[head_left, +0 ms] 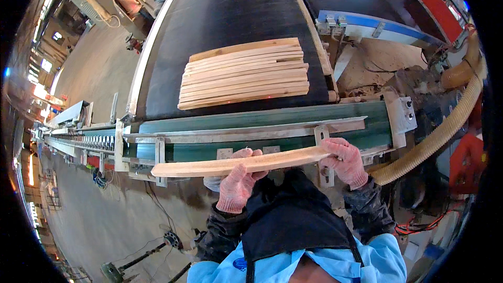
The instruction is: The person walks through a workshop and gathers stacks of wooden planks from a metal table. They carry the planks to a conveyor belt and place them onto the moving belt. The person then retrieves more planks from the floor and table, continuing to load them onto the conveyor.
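Observation:
A long pale wooden strip is held level across my front, just on my side of the green belt. My left hand, in a pinkish knit glove, grips it near the middle, with fingers wrapped round it from below. At its right end my right hand, gloved the same way, pinches the wood between thumb and fingers. Beyond the green belt, a stack of similar wooden strips lies side by side on a wide black conveyor belt.
A narrow green conveyor with a metal guide rail crosses in front of me. To the right stand a control box and a ribbed hose. A blue-edged machine is at the far right. Cables lie on the floor at left.

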{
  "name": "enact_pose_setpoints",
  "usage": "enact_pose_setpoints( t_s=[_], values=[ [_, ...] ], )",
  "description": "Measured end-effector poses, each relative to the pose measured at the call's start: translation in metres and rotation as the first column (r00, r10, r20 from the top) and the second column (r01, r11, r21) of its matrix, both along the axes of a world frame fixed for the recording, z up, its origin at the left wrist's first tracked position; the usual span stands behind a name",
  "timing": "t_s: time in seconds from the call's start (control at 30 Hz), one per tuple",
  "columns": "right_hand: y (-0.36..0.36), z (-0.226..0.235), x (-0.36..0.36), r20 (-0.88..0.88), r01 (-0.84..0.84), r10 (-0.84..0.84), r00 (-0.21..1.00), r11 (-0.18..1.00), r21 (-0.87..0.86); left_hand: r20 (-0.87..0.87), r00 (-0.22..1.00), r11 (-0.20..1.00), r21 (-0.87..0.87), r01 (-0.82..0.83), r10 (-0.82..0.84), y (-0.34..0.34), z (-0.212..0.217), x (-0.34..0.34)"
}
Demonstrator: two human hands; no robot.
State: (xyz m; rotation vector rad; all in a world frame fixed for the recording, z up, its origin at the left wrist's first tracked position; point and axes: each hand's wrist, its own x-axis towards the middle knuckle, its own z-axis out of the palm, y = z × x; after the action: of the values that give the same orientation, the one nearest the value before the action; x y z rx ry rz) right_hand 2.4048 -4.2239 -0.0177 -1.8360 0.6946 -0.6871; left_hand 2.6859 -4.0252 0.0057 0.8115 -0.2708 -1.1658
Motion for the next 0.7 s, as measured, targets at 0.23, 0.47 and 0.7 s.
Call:
enact_pose_setpoints(
  t_s=[0.23,0.47,0.7],
  values=[
    [0.008,-0.014,-0.009,0.024,-0.011,0.008,1.000,0.989,0.147,-0.042,0.999,0.999,0.035,-0.022,0.023,0.006,-0.004,-0.011],
    [-0.015,0.019,-0.005,-0.241,-0.169,0.134,0.961,0.977,-0.129,0.027,0.997,0.995,0.064,-0.074,0.073,0.011,-0.003,-0.011],
    [-0.108,0.100,0.098,-0.384,-0.111,0.012,0.923,0.965,-0.236,0.176,0.940,0.950,0.060,-0.306,0.292,0.042,0.002,0.029]
  ],
)
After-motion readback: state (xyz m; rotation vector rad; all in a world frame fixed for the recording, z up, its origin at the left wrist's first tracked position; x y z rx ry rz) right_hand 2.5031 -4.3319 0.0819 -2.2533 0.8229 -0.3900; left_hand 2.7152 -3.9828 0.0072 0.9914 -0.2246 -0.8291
